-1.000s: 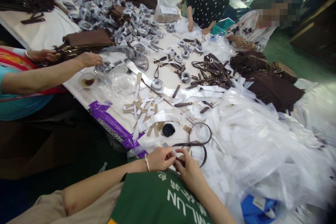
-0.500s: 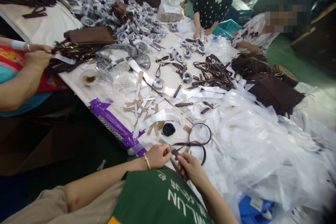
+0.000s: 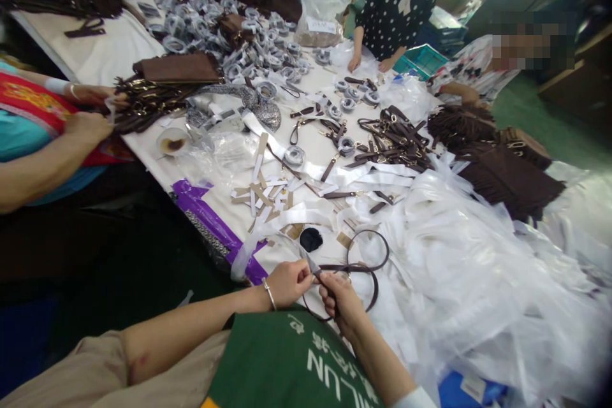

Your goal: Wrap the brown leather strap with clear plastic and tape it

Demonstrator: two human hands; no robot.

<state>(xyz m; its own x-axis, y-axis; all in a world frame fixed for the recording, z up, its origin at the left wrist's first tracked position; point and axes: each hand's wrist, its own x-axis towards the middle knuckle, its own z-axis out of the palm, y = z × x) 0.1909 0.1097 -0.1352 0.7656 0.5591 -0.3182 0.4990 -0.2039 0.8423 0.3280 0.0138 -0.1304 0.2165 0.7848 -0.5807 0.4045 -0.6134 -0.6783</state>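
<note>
1. Hands first: your left hand [image 3: 288,282] and right hand [image 3: 340,298] meet at the near edge of the table [image 3: 115,51], both closed in a pinch on one end of a dark brown strap [image 3: 362,266]; a bracelet [image 3: 268,294] sits on your left wrist
2. Strap position: it loops away from your fingers in two curls, lying on the table just beside the heap of clear plastic bags [image 3: 478,255] that covers the right side
3. Just beyond your hands you have a small black pad [image 3: 310,239], then scattered white and tan paper strips [image 3: 268,194], with purple tape [image 3: 210,220] along the near left edge
4. Mid-table you see a pile of brown straps with metal clips [image 3: 392,137] and a small cup [image 3: 172,142] near the left edge
5. At the left edge a co-worker's hand [image 3: 88,127] rests by fringed brown bags [image 3: 162,86]
6. At the far end lie many wrapped coils [image 3: 248,44], and other people stand there
</note>
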